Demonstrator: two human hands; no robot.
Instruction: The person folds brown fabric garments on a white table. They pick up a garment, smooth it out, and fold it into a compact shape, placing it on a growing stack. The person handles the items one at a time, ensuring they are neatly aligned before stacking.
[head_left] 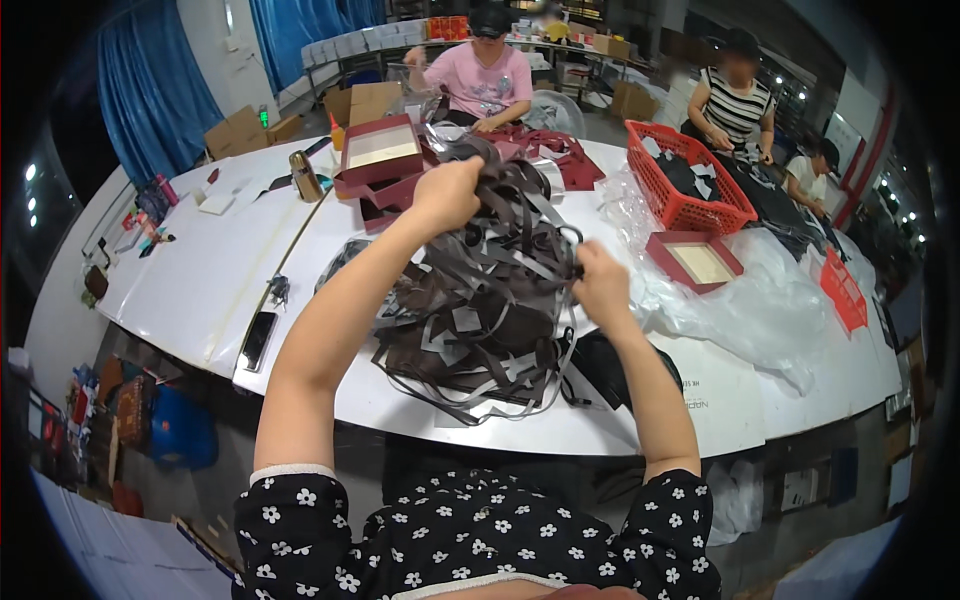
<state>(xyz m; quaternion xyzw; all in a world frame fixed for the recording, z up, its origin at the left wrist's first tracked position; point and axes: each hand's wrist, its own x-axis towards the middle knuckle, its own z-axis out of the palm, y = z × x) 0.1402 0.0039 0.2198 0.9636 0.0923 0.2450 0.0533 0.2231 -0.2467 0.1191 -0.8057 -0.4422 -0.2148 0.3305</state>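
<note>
A large tangled heap of dark brown and grey straps (480,325) lies on the white table in front of me. My left hand (452,194) is closed on a bunch of these straps and holds it up above the far side of the heap. The bunch hangs down in loops. At the heap's right side my right hand (602,285) is closed around some of the same straps. Its fingertips are partly hidden. Small pale tags or scraps show among the dark strips.
Maroon boxes (382,150) are stacked beyond my left hand. A red basket (690,205) holding dark pieces stands right, near an open maroon box (694,262) and clear plastic sheeting (745,315). A phone (259,341) and a flask (304,177) lie left. Other people work across the table.
</note>
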